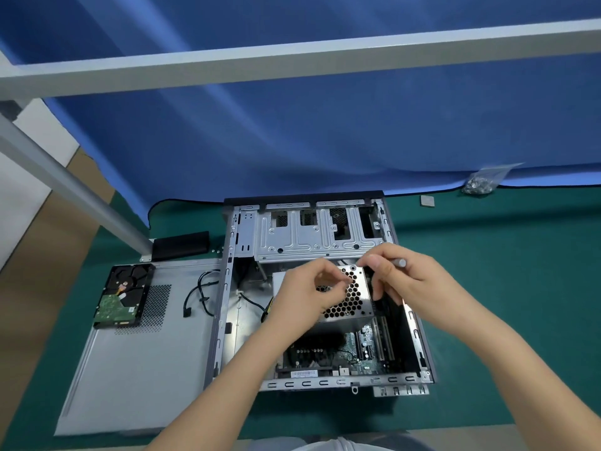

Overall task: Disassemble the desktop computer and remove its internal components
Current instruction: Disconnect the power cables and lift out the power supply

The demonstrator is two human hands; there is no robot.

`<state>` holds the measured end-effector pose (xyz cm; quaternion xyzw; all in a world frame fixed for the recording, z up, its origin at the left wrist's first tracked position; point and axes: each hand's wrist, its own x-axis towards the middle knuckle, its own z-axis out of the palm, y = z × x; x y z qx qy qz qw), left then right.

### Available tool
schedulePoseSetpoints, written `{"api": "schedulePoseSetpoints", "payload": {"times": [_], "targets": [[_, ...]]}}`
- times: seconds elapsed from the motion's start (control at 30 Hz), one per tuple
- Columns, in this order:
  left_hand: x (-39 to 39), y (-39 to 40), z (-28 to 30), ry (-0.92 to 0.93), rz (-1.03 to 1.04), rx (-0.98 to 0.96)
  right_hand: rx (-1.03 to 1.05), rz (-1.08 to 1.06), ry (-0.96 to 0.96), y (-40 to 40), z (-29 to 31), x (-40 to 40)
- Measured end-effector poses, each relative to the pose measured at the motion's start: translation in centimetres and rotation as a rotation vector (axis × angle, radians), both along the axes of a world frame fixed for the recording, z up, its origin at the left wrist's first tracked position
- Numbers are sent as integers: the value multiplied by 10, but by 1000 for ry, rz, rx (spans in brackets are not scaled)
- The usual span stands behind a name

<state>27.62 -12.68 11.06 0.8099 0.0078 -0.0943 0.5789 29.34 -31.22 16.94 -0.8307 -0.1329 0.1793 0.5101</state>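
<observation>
An open desktop case [227,288] lies on its side on the green mat. Inside it sits a power supply [353,301] with a honeycomb grille, and the motherboard [354,349] shows below it. My right hand [406,281] grips a grey screwdriver [400,263] above the power supply's upper right corner. My left hand [312,288] hovers over the grille with thumb and forefinger pinched together; whether they hold something small cannot be told. A hard drive [122,297] lies on the removed side panel [136,369] at the left.
A black cable [198,294] lies on the panel beside the case. A black block [180,245] sits behind the panel. A bag of screws [481,182] and a small grey square part [427,201] lie at the back right, near the blue curtain. A metal frame leg [81,196] stands at left.
</observation>
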Motion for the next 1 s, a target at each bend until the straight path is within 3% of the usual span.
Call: {"api": "schedulePoseSetpoints", "payload": {"times": [0.07, 0.17, 0.3, 0.4, 0.77, 1.0], "targets": [[-2, 5, 2, 74, 99, -174, -2, 23, 8, 6, -1, -2], [-4, 10, 5, 161, 209, -377, -179, 25, -89, 17, -8, -1], [-9, 17, 6, 181, 273, -447, -422, 53, -204, 37, -14, -1], [-11, 25, 3, 189, 321, -457, -489, 95, -268, 52, -15, 0], [-8, 75, -2, 327, 319, -667, -438, 172, -370, 93, -25, 18], [6, 119, -6, 374, 305, -581, -406, 251, -388, 132, -37, 40]]}}
